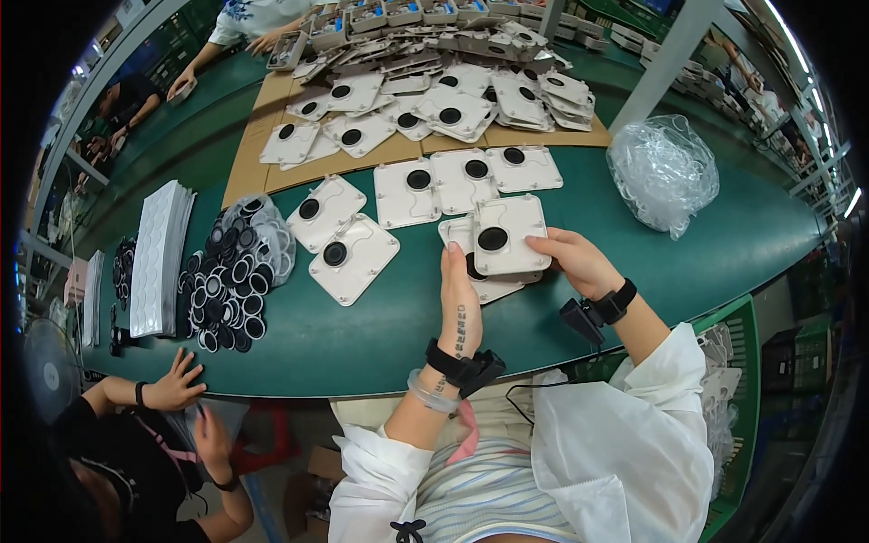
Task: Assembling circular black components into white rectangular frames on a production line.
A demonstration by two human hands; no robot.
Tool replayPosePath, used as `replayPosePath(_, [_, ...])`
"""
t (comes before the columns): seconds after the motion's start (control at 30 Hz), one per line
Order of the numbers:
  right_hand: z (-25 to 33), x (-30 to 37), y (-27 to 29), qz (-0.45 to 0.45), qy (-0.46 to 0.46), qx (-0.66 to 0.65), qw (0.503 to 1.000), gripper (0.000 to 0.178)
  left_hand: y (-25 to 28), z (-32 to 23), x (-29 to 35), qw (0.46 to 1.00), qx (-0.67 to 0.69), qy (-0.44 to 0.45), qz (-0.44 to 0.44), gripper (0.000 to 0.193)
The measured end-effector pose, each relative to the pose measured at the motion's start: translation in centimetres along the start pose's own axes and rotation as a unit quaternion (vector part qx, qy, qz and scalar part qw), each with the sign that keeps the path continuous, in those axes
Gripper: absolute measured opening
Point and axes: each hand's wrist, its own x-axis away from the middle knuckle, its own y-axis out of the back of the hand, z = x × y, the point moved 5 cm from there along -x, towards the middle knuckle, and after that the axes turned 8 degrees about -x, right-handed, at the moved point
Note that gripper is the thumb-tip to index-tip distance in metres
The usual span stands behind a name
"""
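Note:
My right hand [579, 262] grips the right edge of a white plastic cover [518, 213] with rounded corners and a round black pad, its thumb lying on the face. This cover overlaps at least one more white cover [493, 290], partly hidden beneath it. Along the left side of the lower cover, my left hand [460, 294] holds its edge. Just beyond the pair, three similar covers [407, 210] lie side by side on the green table. Two others [355, 262] lie to the left, slightly overlapping.
A large pile of white covers [362, 136] rests on cardboard [249, 176] at the back. Black rings and discs [226, 299] heap at left beside stacked pale sheets [158, 271]. Crumpled clear plastic [665, 172] sits right. A co-worker's hands [176, 385] are at the near left edge.

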Motion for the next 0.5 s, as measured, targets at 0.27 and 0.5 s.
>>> replayPosePath(0.27, [-0.6,0.3,-4.3,0.093,0.063,0.005,0.994,0.048,3.1,-0.4,1.0,0.982,-0.177,-0.047,0.043,0.051])
replayPosePath(0.5, [5.2,-4.8,-7.6,0.258,-0.031,0.015,0.966,0.059,12.2,-10.6,0.5,0.722,-0.650,-0.201,-0.126,0.048])
